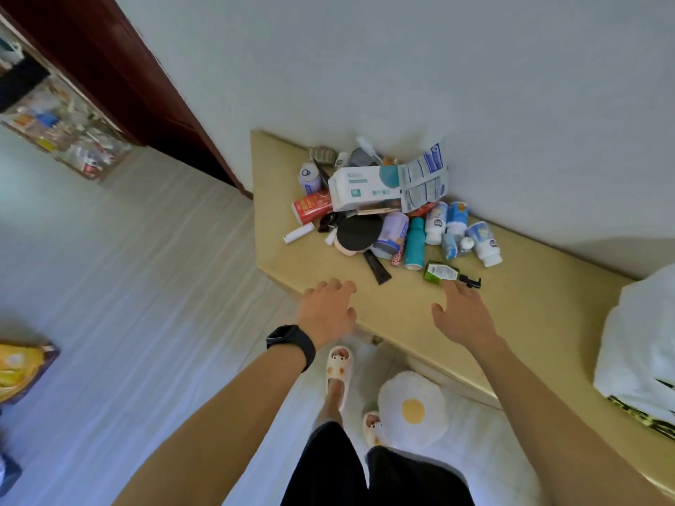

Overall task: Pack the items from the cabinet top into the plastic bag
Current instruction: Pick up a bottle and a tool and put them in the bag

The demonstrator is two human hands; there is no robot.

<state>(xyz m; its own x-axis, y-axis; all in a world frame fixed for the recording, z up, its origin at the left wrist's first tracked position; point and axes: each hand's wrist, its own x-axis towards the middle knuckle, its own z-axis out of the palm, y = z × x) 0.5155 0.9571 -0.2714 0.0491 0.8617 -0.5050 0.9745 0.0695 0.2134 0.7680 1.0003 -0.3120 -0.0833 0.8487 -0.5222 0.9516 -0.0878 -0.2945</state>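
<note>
Nearest the lens: two bare forearms reach over the cabinet top (529,312). The left hand (328,308), with a black watch (291,345) on its wrist, hangs above the near edge, fingers loosely bent and gripping nothing. We judge that both hands are set to gather from the heap and that nothing is packed yet.

The heap lies tight against the wall, which likely keeps the round things from rolling off the back. Left to right:
- white tube (298,233), alone at the left fringe
- red can (312,207) on its side, print too blurred to read
- white box (365,188) on top, with a mask picture and a green square marked "50" — the only writing we can read
- black disc (359,233), lying flat
- teal bottle (415,243) on its side
- green pump bottle (442,272) at the front, label unreadable

The right hand (464,317) has its fingers straight and spread, one fingertip at the green pump bottle's neck. We cannot tell whether it touches. We judge that bottle the first pick, since it lies closest.

- white bottles (484,242), tipped over, blue labels illegible

Far right is a white bag (639,352) — probably the plastic bag. It sits on the same top, well apart from the heap, and its mouth is not visible.
</note>
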